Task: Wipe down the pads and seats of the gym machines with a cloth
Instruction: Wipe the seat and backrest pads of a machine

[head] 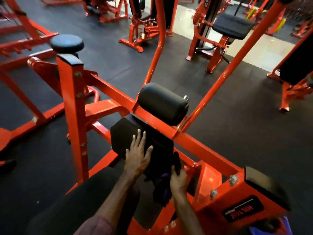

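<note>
A black seat pad [125,134] sits low on the red machine frame [203,150] in front of me. My left hand [138,155] lies flat on the pad with fingers spread and straight. My right hand [178,178] grips a dark cloth with purple folds [162,185] at the pad's near right edge. Just beyond the seat is a black roller pad [163,103]. Another black pad [264,187] is at the frame's near right end.
A round black pad [66,43] tops a red post on the left. More red machines stand behind, one with a black seat [232,25]. Red uprights [237,60] rise beside the roller. Black rubber flooring [237,119] lies to the right.
</note>
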A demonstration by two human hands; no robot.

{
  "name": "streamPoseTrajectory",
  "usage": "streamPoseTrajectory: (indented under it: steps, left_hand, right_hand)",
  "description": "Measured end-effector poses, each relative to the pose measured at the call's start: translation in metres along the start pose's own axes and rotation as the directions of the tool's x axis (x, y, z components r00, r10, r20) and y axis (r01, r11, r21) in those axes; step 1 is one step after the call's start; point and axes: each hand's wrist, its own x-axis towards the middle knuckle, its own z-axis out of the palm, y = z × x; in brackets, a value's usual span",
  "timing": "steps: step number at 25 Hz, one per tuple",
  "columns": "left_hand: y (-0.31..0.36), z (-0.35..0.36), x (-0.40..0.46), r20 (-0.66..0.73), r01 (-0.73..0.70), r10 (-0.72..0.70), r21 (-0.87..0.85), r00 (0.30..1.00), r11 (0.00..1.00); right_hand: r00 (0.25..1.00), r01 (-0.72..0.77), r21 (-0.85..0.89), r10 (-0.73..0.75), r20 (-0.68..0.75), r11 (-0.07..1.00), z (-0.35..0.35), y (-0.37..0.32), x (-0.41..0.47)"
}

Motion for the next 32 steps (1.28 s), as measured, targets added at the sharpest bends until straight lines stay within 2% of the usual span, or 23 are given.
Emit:
streamPoseTrajectory:
  steps: [3,6,9,11,13,16,19,21,24,28,32]
  left_hand:
    - [0.009,-0.004,0.002,0.011,0.041,-0.041,-0.044,0.999,0.998]
    - [0.007,-0.005,0.014,-0.009,0.034,-0.035,-0.103,0.999,0.994]
    - [0.014,-0.005,0.028,0.012,0.171,-0.171,-0.137,0.985,0.976]
    - [0.041,-0.015,0.025,-0.036,0.178,-0.194,-0.262,0.980,0.949]
    - [0.073,-0.023,0.017,-0.091,0.106,-0.144,-0.341,0.985,0.934]
    - [0.118,-0.031,0.009,-0.181,0.028,-0.095,-0.341,0.979,0.940]
    - [0.143,-0.028,0.002,-0.178,0.025,-0.114,-0.437,0.977,0.899]
    - [0.151,-0.022,-0.004,-0.182,0.026,-0.129,-0.482,0.975,0.876]
    - [0.157,-0.015,-0.020,-0.191,0.012,-0.136,-0.540,0.972,0.841]
    - [0.153,-0.015,-0.025,-0.215,0.029,-0.179,-0.561,0.960,0.827]
    - [0.152,-0.013,0.005,-0.235,0.061,-0.206,-0.507,0.950,0.860]
  right_hand:
    - [0.979,0.189,0.066,-0.194,0.069,0.980,-0.009,-0.040,-0.005]
    - [0.934,0.257,0.278,-0.312,0.177,0.926,-0.010,-0.111,-0.009]
    - [0.907,0.296,0.471,-0.400,0.135,0.831,-0.022,-0.175,0.001]
    - [0.915,0.284,0.490,-0.385,0.118,0.824,-0.032,-0.210,0.014]
    - [0.914,0.308,0.455,-0.392,0.102,0.836,-0.042,-0.245,0.032]
    - [0.867,0.423,0.367,-0.487,0.101,0.829,-0.064,-0.301,0.058]
    - [0.778,0.535,0.076,-0.526,0.344,0.841,-0.081,-0.323,0.082]
    - [0.711,0.620,-0.069,-0.522,0.472,0.782,-0.088,-0.319,0.099]
    - [0.634,0.735,-0.199,-0.554,0.540,0.648,-0.105,-0.310,0.121]
    - [0.545,0.813,-0.193,-0.601,0.585,0.550,-0.105,-0.307,0.145]
    - [0.433,0.856,-0.149,-0.529,0.730,0.494,-0.063,-0.273,0.178]
